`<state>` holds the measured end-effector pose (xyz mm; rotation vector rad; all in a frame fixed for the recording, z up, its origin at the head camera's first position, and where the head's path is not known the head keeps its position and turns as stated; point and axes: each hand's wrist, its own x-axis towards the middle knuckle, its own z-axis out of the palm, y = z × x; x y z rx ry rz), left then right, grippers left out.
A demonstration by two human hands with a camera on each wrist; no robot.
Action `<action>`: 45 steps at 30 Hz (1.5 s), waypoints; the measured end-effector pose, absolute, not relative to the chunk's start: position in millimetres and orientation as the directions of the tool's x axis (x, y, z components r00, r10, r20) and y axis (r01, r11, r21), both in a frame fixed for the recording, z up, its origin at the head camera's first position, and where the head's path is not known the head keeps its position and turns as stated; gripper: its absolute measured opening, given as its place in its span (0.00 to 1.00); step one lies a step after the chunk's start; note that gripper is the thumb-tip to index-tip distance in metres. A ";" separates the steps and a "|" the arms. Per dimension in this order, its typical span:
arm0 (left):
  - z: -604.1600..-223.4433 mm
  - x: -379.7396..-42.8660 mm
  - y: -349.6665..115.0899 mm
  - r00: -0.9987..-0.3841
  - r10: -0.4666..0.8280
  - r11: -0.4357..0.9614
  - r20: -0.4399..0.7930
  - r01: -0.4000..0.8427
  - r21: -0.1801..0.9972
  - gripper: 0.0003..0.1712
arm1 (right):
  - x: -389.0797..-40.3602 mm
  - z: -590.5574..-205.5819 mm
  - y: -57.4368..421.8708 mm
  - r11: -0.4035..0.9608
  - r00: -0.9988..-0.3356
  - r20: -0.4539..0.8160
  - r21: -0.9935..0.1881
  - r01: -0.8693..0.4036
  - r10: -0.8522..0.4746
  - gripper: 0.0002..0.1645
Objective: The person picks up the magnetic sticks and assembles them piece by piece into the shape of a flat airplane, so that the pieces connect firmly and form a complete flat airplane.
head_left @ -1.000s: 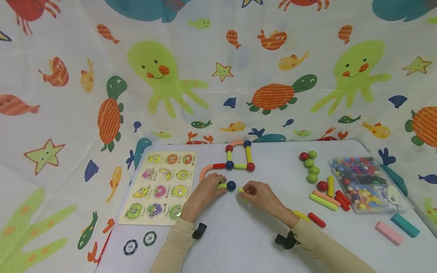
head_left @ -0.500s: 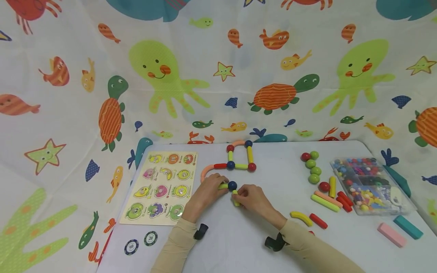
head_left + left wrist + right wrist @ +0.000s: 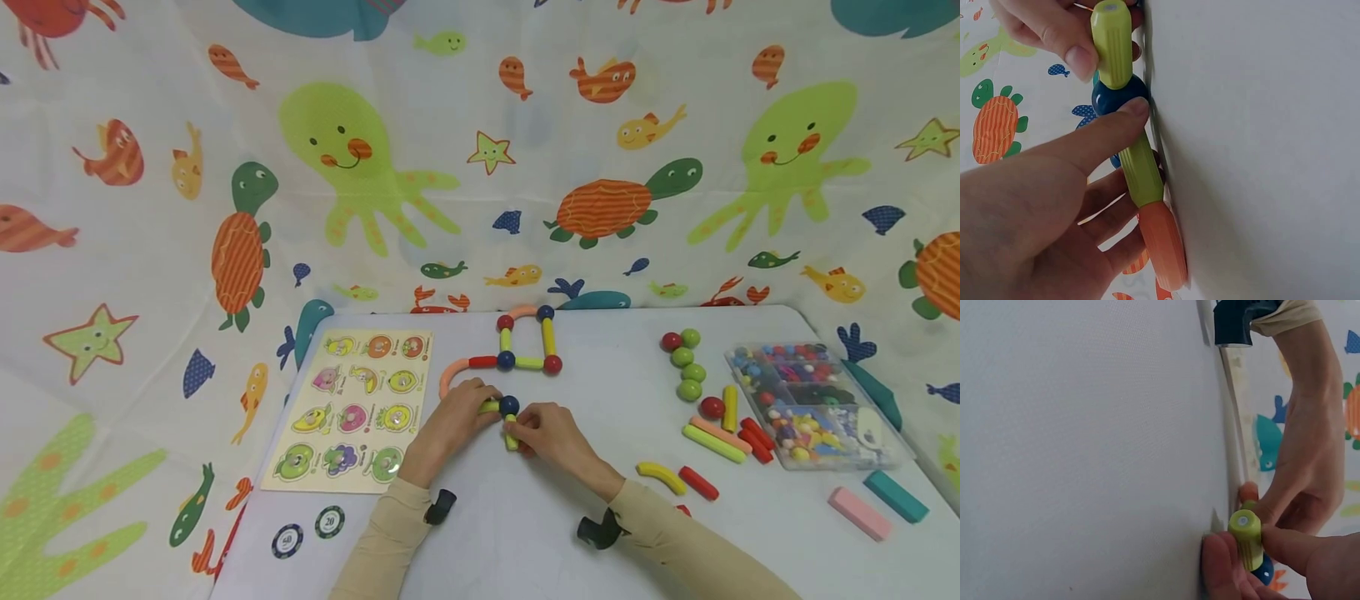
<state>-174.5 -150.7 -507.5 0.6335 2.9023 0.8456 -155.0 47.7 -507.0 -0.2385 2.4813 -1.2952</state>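
Observation:
My left hand (image 3: 453,425) grips a yellow-green magnetic rod (image 3: 1141,172) joined to a dark blue ball (image 3: 1113,95), its thumb lying on the ball. An orange curved rod (image 3: 1165,247) continues from the other end of that rod. Between thumb and fingers, my right hand (image 3: 557,435) pinches a short yellow-green rod (image 3: 1247,540), whose end meets the blue ball. In the head view this rod points from the ball toward my body. Above the hands lies a joined frame of rods and balls, including a red rod (image 3: 483,362) and a yellow rod (image 3: 549,337).
A fruit picture board (image 3: 337,467) lies left, with two round chips (image 3: 330,522) below it. Green balls (image 3: 682,357), loose rods (image 3: 715,443) and a divided bead box (image 3: 840,460) are on the right. Pink (image 3: 860,513) and teal blocks (image 3: 896,497) lie near the box.
The right hand has moved left with the short yellow-green rod, turned it toward the body and brought its end against the blue ball. The left hand has kept its hold.

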 end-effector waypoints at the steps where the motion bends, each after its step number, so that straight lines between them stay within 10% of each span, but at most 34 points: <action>1: -507.3 -174.7 -150.4 -0.914 0.400 0.766 0.064 0.372 0.524 0.17 | -155.0 -506.9 47.6 0.574 -0.931 -0.209 -0.819 0.001 -0.297 0.14; 15: -506.0 -174.3 -147.8 -0.920 0.392 0.778 0.028 0.348 0.523 0.19 | -162.7 -495.2 80.5 0.653 -0.971 -0.144 -0.757 -0.017 -0.191 0.16; 32: -496.6 -165.6 -158.7 -0.931 0.360 0.718 0.055 0.314 0.621 0.23 | -162.3 -491.7 253.7 0.759 -0.982 0.178 -0.646 -0.074 0.056 0.23; 45: -494.7 -145.3 -151.0 -0.909 0.414 0.590 0.047 0.307 0.746 0.18 | -146.5 -501.3 300.6 0.811 -0.994 0.049 -0.583 0.052 0.099 0.27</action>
